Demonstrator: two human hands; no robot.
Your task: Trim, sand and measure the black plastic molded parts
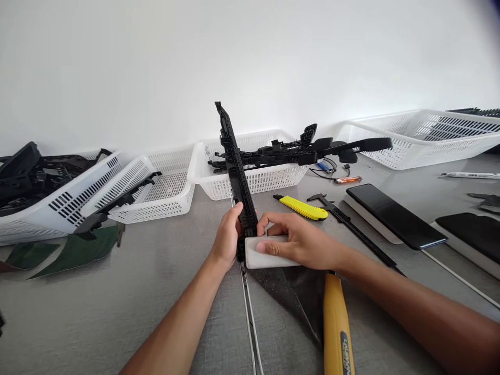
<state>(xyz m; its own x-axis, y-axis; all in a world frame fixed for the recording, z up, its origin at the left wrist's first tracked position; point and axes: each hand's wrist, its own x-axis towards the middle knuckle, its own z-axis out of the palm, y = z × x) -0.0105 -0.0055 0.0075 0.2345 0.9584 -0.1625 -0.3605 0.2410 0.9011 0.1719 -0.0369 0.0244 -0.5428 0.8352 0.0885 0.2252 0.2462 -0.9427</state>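
My left hand is closed around the lower part of a long black plastic trim piece, which tilts up and away from me. My right hand grips a white rectangular block, thumb on its near face. The block's left end meets the lower right edge of the trim piece. Beneath the hands lie a dark sheet and a yellow-handled tool, its far end hidden by my right forearm. A pale looped cord runs toward me from below the trim piece.
Behind stands a white basket of black plastic parts, with more baskets left and right. A yellow utility knife, calipers, a phone on a block and an orange lighter lie right. Green sheets lie left.
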